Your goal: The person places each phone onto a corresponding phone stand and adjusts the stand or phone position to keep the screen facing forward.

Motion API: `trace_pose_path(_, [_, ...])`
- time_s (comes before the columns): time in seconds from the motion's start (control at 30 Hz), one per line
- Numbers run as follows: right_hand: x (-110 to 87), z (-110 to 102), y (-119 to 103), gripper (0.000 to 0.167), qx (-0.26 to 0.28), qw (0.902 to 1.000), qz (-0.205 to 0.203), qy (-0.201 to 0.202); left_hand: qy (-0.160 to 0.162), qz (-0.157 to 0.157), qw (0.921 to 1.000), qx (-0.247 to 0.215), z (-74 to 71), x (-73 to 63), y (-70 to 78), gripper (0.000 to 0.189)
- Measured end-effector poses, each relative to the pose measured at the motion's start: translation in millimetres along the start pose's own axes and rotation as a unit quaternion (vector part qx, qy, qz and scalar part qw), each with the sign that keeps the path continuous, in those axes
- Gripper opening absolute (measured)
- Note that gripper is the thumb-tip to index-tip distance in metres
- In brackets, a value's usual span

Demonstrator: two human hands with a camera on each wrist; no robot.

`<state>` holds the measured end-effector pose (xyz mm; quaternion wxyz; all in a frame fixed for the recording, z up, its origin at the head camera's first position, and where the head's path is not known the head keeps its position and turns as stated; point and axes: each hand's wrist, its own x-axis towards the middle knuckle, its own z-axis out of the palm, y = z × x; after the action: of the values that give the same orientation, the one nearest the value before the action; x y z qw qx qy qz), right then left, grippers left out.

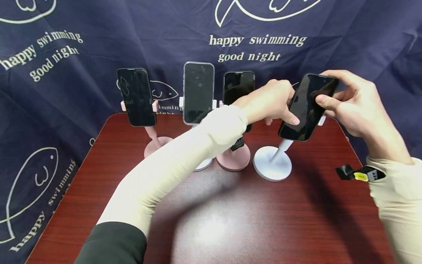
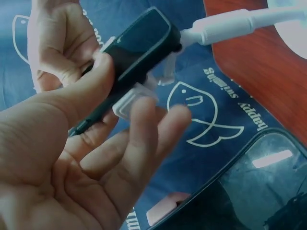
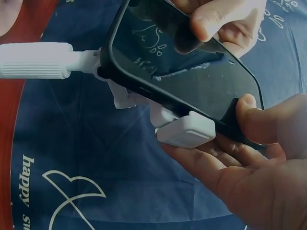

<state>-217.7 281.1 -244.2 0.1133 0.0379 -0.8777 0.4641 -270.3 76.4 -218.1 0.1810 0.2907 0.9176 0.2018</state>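
A black smartphone [image 1: 308, 106] leans to the right at the white phone stand [image 1: 273, 163] on the table's right. My left hand [image 1: 271, 101] pinches its left side, thumb on the screen; in the left wrist view the left hand's [image 2: 100, 163] other fingers spread beside a white clamp arm [image 2: 132, 100]. My right hand [image 1: 357, 101] grips the upper right edge, thumb in front and fingers behind. In the right wrist view a white clamp block [image 3: 187, 130] sits against the phone's lower long edge, near the right hand [image 3: 259, 158]. Most of the holder behind the phone is hidden.
Left of it, more phones stand in holders: one on a pink stand [image 1: 136, 97], one with a clear rim [image 1: 199, 93], and one on a second pink stand [image 1: 233, 157], partly behind my left arm. A dark blue printed cloth [image 1: 184, 33] hangs behind the reddish table [image 1: 230, 220].
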Motion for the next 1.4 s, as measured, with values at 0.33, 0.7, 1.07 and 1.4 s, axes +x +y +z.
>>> trace_pose_path(0.33, [-5.4,0,-1,0.055,-0.023,0.9995,-0.012,0.015,0.014,-0.014,0.9990,0.040,3.9,0.0,7.5,0.042])
trace_pose_path(0.7, [-3.6,2,-2,0.055,0.012,0.9998,-0.015,0.004,0.013,-0.012,0.9996,0.022,7.5,0.7,5.5,0.037])
trace_pose_path(1.07, [-3.2,1,0,0.055,0.023,0.9996,-0.014,-0.003,0.042,0.004,0.9975,0.056,10.6,-1.7,6.6,0.040])
trace_pose_path(1.4, [-2.6,1,1,0.054,0.013,0.9998,-0.013,-0.004,0.040,0.020,0.9969,0.065,7.5,-3.3,4.8,0.039])
